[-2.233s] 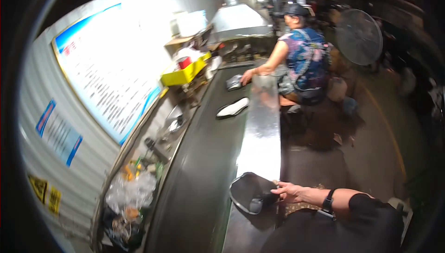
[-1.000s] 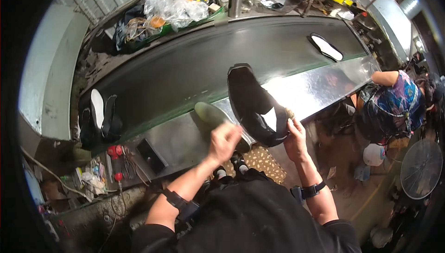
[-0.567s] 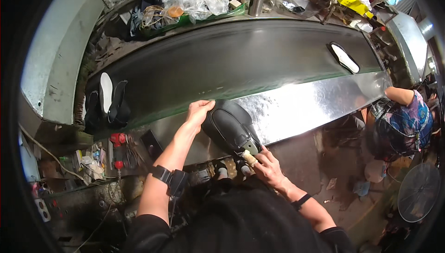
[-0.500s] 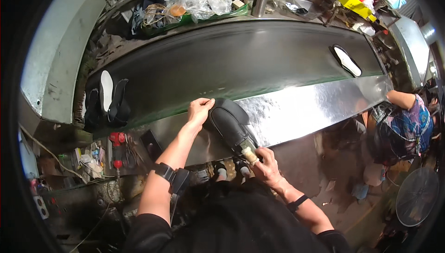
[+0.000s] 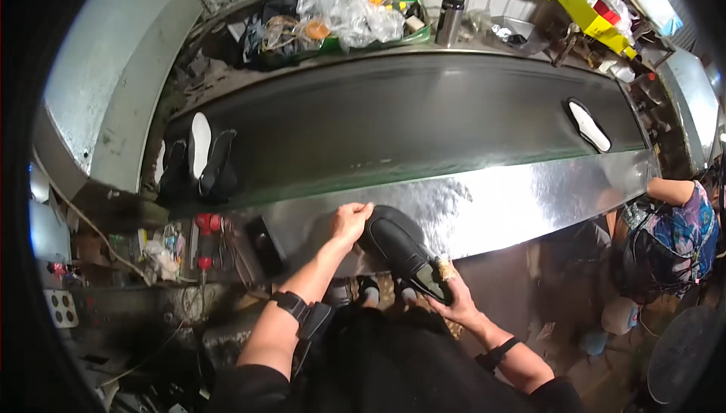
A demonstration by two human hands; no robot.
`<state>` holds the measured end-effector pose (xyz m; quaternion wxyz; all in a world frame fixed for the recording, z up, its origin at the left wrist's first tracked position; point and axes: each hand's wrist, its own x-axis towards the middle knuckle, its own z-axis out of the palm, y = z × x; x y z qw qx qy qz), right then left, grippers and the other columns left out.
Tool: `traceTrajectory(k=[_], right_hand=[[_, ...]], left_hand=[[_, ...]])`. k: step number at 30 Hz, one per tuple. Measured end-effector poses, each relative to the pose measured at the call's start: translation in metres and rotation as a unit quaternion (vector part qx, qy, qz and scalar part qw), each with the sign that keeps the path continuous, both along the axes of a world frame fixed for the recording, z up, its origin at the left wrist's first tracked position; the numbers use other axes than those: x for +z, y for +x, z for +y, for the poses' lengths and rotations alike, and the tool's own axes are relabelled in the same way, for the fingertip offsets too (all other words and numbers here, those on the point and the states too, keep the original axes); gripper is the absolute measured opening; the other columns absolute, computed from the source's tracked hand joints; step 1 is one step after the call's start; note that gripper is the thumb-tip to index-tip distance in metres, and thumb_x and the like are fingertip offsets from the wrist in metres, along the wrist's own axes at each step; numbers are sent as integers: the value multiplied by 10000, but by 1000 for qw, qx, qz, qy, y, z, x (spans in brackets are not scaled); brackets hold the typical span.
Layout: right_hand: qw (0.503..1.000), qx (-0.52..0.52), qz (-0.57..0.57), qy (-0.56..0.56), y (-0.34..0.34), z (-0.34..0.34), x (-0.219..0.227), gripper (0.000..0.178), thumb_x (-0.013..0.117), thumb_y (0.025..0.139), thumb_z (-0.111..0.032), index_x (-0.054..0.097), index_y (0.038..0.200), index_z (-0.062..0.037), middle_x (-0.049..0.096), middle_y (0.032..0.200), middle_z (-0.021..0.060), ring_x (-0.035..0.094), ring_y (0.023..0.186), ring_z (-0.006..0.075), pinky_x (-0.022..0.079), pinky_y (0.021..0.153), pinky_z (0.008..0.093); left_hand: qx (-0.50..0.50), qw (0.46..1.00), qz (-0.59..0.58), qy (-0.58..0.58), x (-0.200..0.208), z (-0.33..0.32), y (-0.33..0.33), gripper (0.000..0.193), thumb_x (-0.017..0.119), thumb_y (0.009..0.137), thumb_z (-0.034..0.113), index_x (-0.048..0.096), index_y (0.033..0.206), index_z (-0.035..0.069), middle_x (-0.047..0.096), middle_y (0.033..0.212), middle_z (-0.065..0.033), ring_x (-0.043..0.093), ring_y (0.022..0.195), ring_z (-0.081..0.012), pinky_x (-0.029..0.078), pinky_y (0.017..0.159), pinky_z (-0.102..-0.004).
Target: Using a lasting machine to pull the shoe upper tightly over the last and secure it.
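Note:
A black shoe (image 5: 395, 240) is held over the near edge of the shiny metal ledge (image 5: 491, 209), its toe pointing away from me and to the left. My left hand (image 5: 350, 224) pinches the rim at the toe, fingers closed. At the heel, my right hand (image 5: 458, 299) grips the shoe around its opening. A pale yellowish wrapping or small piece (image 5: 446, 269) shows at that hand's fingers; which of the two I cannot tell. The shoe's opening faces up, partly covered by the right hand.
Beyond the ledge runs a dark conveyor belt (image 5: 393, 110). Black shoes with a white insole (image 5: 200, 144) lie at its left, another white-insoled shoe (image 5: 590, 125) at its right. A green tray of plastic bags (image 5: 352, 16) and a steel flask (image 5: 450, 18) stand behind. A co-worker (image 5: 665, 224) is at right.
The view has shifted, so the bench sits lower and farther right. The shoe has turned slightly, and my right hand has changed its hold at the heel. My left hand keeps its pinch.

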<state>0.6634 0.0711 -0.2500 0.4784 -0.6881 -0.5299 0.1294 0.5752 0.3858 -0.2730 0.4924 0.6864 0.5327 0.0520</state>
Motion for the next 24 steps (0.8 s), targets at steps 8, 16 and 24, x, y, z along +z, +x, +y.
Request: traceTrajectory(k=[8, 16, 24], right_hand=[[991, 71, 4, -116, 12, -12, -28, 885, 853, 754, -177, 384, 1470, 50, 372, 1500, 337, 345, 1427, 512, 278, 1202, 544], [989, 108, 63, -78, 19, -6, -23, 967, 844, 763, -192, 310, 1534, 41, 314, 1573, 302, 290, 1487, 445, 218, 1226, 497], [742, 53, 602, -291, 49, 94, 38, 974, 693, 972, -326, 37, 1606, 16, 242, 1638, 232, 257, 1511, 314, 250, 1206, 385]], left_hand=[[21, 982, 89, 167, 7, -60, 31, 689, 809, 722, 508, 573, 1189, 60, 622, 1114, -193, 615, 1072, -392, 488, 952, -483], [131, 986, 8, 100, -3, -39, 18, 417, 819, 716, 351, 626, 857, 9, 690, 865, -176, 671, 845, -341, 526, 767, -453], [215, 960, -144, 103, 55, -54, -45, 383, 820, 728, 304, 588, 781, 5, 650, 723, -137, 616, 677, -228, 504, 652, -398]])
